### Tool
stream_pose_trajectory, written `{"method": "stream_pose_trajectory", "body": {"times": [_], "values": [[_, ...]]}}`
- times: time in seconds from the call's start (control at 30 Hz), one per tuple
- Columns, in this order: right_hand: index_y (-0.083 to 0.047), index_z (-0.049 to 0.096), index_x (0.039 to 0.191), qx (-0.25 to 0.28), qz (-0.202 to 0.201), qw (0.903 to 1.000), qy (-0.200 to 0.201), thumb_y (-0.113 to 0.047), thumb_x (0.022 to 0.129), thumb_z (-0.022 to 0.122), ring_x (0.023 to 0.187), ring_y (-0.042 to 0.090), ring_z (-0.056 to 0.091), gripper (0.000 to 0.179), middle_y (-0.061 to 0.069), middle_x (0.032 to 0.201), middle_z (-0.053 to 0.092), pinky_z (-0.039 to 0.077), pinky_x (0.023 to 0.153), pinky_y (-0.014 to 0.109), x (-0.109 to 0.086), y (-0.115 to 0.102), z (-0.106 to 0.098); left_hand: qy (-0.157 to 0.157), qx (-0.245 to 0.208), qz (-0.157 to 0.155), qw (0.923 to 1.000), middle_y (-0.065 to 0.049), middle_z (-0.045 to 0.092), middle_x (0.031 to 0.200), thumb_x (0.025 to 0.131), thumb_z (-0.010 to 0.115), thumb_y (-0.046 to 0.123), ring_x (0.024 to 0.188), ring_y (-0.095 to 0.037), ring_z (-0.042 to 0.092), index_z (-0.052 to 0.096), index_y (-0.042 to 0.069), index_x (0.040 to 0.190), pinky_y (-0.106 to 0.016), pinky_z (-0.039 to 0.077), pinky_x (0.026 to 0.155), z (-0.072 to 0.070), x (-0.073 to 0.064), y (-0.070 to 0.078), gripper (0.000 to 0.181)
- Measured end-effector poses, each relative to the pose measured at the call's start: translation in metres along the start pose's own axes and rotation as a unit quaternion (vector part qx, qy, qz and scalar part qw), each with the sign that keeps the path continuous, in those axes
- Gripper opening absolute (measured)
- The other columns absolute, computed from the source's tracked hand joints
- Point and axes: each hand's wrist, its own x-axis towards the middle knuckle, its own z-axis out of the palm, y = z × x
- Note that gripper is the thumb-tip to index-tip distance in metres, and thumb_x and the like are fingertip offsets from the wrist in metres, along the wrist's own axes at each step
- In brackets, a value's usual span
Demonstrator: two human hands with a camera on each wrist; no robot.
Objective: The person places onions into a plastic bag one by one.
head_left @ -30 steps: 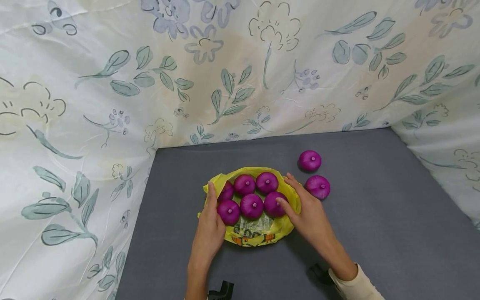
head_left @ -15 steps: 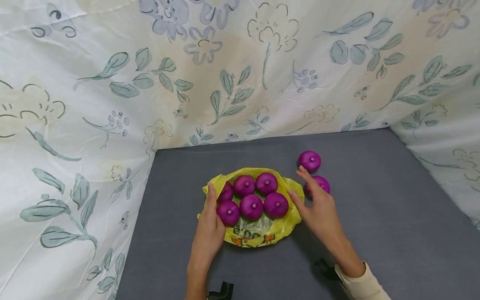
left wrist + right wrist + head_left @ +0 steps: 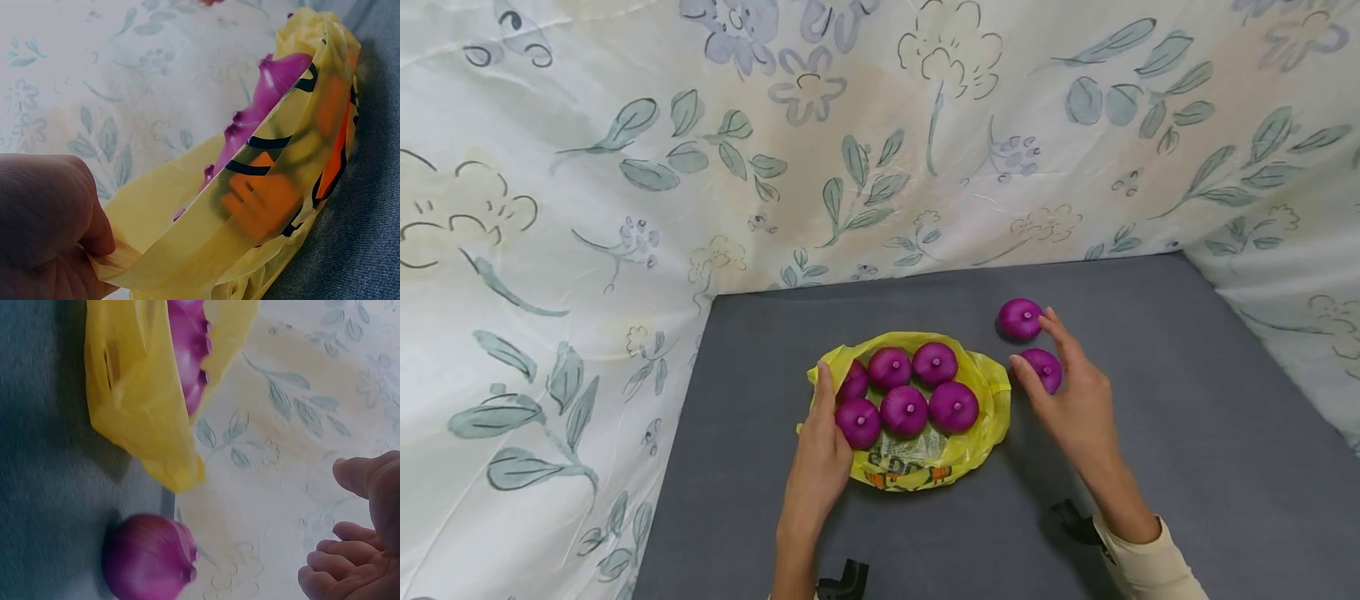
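A yellow plastic bag (image 3: 997, 410) with dark and orange print lies with its mouth spread upward. Several purple onions (image 3: 904, 410) sit inside it. At the bag's left side my left hand (image 3: 820, 458) pinches the rim between thumb and fingers, plainest in the left wrist view. Two more onions lie on the cloth right of the bag: a far onion (image 3: 1018, 320) and a near onion (image 3: 1043, 369), partly hidden by my right hand (image 3: 1078, 408). That hand hovers with thumb and fingers apart, holding nothing; the right wrist view shows a gap between its fingers and an onion (image 3: 147, 557).
Dark grey cloth (image 3: 1187, 433) covers the work surface. A white floral curtain (image 3: 880, 150) rises along its back, left and right edges. Black wrist straps (image 3: 844, 581) show at both forearms.
My right hand has left the bag's right rim and moved right, over to the two loose onions. My left hand stays at the bag, and the onions lie where they were.
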Motion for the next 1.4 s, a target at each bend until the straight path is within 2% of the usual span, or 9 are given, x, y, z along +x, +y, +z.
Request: {"method": "stream_pose_trajectory", "body": {"times": [0.1, 0.2, 0.27, 0.53, 0.7, 0.83, 1.07, 1.2, 1.4], "values": [[-0.013, 0.053, 0.156, 0.011, 0.008, 0.9998, 0.013, -0.016, 0.089, 0.088, 0.141, 0.036, 0.054, 0.075, -0.002, 0.163, 0.049, 0.044, 0.111, 0.032, 0.003, 0.005, -0.006, -0.002, -0.001, 0.002, 1.0000, -0.011, 0.017, 0.177, 0.102, 0.046, -0.012, 0.160, -0.022, 0.019, 0.004, 0.020, 0.172, -0.050, 0.039, 0.117, 0.000, 0.001, 0.000, 0.087], [-0.012, 0.053, 0.156, 0.018, 0.016, 0.9994, 0.026, -0.015, 0.089, 0.088, 0.143, 0.035, 0.051, 0.076, -0.001, 0.163, 0.048, 0.033, 0.113, 0.016, 0.005, 0.010, -0.012, -0.002, -0.001, 0.003, 1.0000, -0.012, 0.017, 0.176, 0.101, 0.046, -0.013, 0.160, -0.023, 0.020, 0.004, 0.021, 0.172, -0.051, 0.043, 0.113, 0.000, 0.001, 0.000, 0.088], [-0.013, 0.052, 0.157, 0.015, 0.023, 0.9991, 0.032, -0.015, 0.089, 0.087, 0.144, 0.035, 0.050, 0.077, -0.002, 0.164, 0.047, 0.032, 0.113, 0.014, 0.006, 0.012, -0.015, -0.002, -0.002, 0.006, 1.0000, -0.013, 0.017, 0.176, 0.101, 0.046, -0.013, 0.160, -0.024, 0.021, 0.003, 0.020, 0.172, -0.051, 0.042, 0.113, 0.000, 0.001, 0.000, 0.089], [-0.016, 0.047, 0.161, 0.020, 0.066, 0.9967, 0.043, -0.021, 0.092, 0.085, 0.149, 0.023, 0.044, 0.079, -0.003, 0.166, 0.042, 0.036, 0.116, 0.025, 0.005, 0.022, -0.023, -0.001, 0.008, 0.010, 0.9999, -0.014, 0.017, 0.176, 0.100, 0.046, -0.014, 0.160, -0.024, 0.020, 0.004, 0.018, 0.172, -0.051, 0.036, 0.119, 0.001, 0.002, 0.000, 0.089], [-0.022, 0.043, 0.163, 0.021, 0.099, 0.9939, 0.044, -0.027, 0.094, 0.083, 0.150, 0.013, 0.042, 0.079, -0.008, 0.166, 0.041, 0.037, 0.118, 0.031, 0.002, 0.027, -0.024, 0.002, 0.009, 0.008, 0.9999, -0.013, 0.018, 0.176, 0.100, 0.046, -0.015, 0.160, -0.026, 0.022, 0.004, 0.019, 0.172, -0.052, 0.037, 0.119, 0.001, 0.002, 0.000, 0.090], [-0.023, 0.043, 0.163, 0.029, 0.114, 0.9921, 0.042, -0.028, 0.094, 0.083, 0.150, 0.011, 0.041, 0.080, -0.010, 0.166, 0.040, 0.037, 0.118, 0.031, -0.001, 0.032, -0.023, 0.005, 0.007, 0.010, 0.9999, -0.014, 0.018, 0.176, 0.100, 0.046, -0.015, 0.159, -0.028, 0.023, 0.003, 0.020, 0.172, -0.054, 0.038, 0.117, 0.000, 0.001, -0.001, 0.090], [-0.022, 0.041, 0.164, 0.038, 0.160, 0.9859, 0.031, -0.035, 0.096, 0.080, 0.151, 0.012, 0.040, 0.080, -0.009, 0.166, 0.040, 0.036, 0.119, 0.032, -0.006, 0.038, -0.019, 0.003, 0.006, 0.013, 0.9999, -0.015, 0.018, 0.176, 0.100, 0.046, -0.015, 0.160, -0.028, 0.023, 0.003, 0.021, 0.172, -0.053, 0.041, 0.115, -0.001, 0.001, -0.003, 0.091], [-0.021, 0.041, 0.164, 0.035, 0.181, 0.9825, 0.023, -0.037, 0.096, 0.080, 0.150, 0.019, 0.043, 0.081, -0.004, 0.166, 0.041, 0.037, 0.119, 0.036, -0.009, 0.042, -0.015, 0.000, -0.005, 0.008, 1.0000, -0.012, 0.017, 0.177, 0.100, 0.045, -0.016, 0.160, -0.023, 0.021, 0.002, 0.025, 0.172, -0.049, 0.043, 0.111, -0.003, 0.000, -0.004, 0.093], [-0.016, 0.039, 0.165, 0.022, 0.195, 0.9806, -0.007, -0.040, 0.095, 0.081, 0.149, 0.030, 0.044, 0.085, 0.003, 0.166, 0.041, 0.038, 0.117, 0.048, -0.017, 0.045, -0.005, -0.003, -0.004, 0.004, 1.0000, -0.011, 0.016, 0.177, 0.101, 0.045, -0.014, 0.160, -0.021, 0.019, 0.001, 0.025, 0.172, -0.048, 0.036, 0.119, -0.004, -0.001, -0.004, 0.092]]}}
